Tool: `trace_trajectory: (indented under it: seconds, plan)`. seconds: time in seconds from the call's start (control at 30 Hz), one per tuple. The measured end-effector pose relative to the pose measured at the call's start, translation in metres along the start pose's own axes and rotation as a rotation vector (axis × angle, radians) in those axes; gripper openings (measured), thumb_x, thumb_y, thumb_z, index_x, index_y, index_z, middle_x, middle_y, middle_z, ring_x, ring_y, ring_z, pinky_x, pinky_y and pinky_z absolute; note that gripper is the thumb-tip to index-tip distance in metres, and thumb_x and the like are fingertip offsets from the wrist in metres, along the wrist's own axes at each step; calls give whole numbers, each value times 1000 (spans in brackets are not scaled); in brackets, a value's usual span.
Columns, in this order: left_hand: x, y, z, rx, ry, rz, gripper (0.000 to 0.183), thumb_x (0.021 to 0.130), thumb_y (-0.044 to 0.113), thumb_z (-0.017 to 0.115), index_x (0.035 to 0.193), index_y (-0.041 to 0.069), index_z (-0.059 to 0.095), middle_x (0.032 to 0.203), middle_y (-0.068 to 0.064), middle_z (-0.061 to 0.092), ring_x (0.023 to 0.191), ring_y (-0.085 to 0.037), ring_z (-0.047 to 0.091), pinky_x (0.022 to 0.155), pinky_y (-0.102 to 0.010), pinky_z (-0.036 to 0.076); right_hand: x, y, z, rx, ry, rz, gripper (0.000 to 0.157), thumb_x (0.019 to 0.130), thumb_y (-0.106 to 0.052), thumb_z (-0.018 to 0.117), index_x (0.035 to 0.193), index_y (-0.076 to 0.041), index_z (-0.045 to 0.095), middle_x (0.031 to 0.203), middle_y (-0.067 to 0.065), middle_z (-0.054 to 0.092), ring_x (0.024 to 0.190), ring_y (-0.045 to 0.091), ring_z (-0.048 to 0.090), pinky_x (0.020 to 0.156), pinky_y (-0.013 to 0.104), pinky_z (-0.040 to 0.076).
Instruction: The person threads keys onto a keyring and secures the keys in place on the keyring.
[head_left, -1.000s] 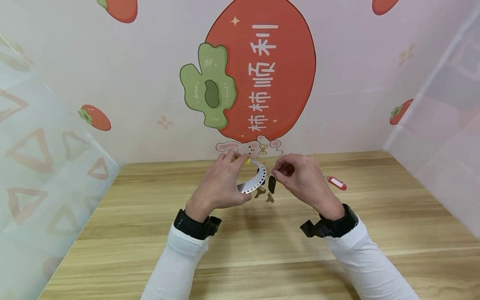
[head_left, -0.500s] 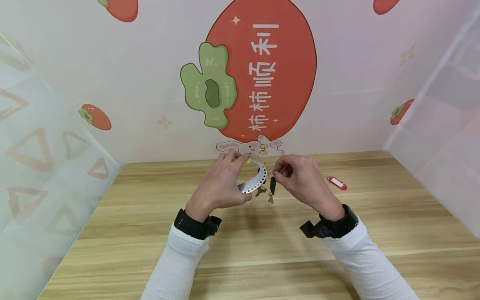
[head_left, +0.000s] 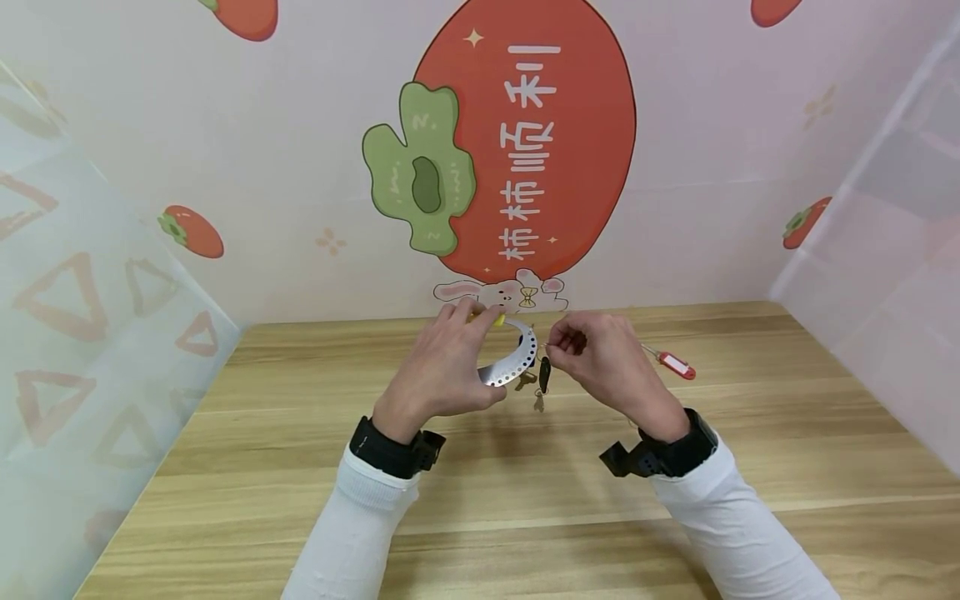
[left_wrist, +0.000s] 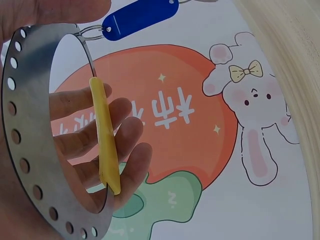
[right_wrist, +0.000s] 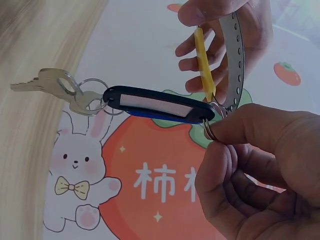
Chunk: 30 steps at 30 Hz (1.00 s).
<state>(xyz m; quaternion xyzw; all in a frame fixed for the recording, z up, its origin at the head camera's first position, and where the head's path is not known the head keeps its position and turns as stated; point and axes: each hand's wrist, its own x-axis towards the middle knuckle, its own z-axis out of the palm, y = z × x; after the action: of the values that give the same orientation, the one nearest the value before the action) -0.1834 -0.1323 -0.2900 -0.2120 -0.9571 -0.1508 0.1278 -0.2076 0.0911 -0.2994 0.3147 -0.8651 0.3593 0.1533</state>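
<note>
Left hand (head_left: 442, 367): fingers curled around the yellow-sleeved side of the metal hoop, thumb against the opposite part of the band.
Metal hoop (left_wrist: 32, 115): raised over the counter (head_left: 480, 517), between the two hands; flat band, row of round holes along its edge.
Yellow sleeve (left_wrist: 106, 135): fitted over one section of the hoop, beside the left fingers.
Blue tag (left_wrist: 142, 17): joined by a wire ring (left_wrist: 91, 32) to the hoop's edge.
Right hand (head_left: 603, 358): thumb and index finger pinching a split ring (right_wrist: 209, 131); remaining fingers bent inward.
Black tag (right_wrist: 155, 102): suspended from the pinched split ring, pale label insert on its face; partly covers the blue tag in the right wrist view.
Keys (right_wrist: 45, 82): two, at the lower ends of the tags, clear of the counter.
Split ring to hoop: near each other; contact cannot be told.
Red tag (head_left: 677, 365): lying on the counter, to the right of the right hand; its wire end partly hidden by that hand.
Wall sheet (head_left: 300, 158): behind the counter, printed with fruit and a rabbit.
</note>
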Motion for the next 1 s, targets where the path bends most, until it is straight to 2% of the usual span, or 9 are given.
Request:
trace_trajectory:
  seconds: [0.2, 0.47, 1.0]
  plan:
    - [1, 1, 0, 3, -7, 3, 90, 67, 39, 90, 145, 13, 54, 131, -12, 52, 116, -30, 51, 90, -47, 49, 0, 1, -1, 47, -9, 54, 10, 84, 2, 72, 79, -7, 72, 71, -1, 64, 65, 13, 59, 59, 26, 50]
    - [0, 1, 1, 13, -16, 3, 93, 65, 35, 91, 147, 15, 52, 132, -11, 52, 119, -30, 48, 92, -47, 47, 1, 1, -3, 169, -73, 182, 8, 86, 2, 72, 82, -5, 73, 72, 2, 66, 63, 17, 61, 57, 26, 52]
    - [-1, 1, 1, 14, -18, 1, 96, 65, 33, 93, 149, 16, 50, 134, -12, 51, 116, -31, 48, 97, -48, 44, 2, -2, -3, 205, -114, 177, 10, 85, 2, 68, 80, -5, 71, 69, 1, 64, 60, 18, 61, 54, 27, 50]
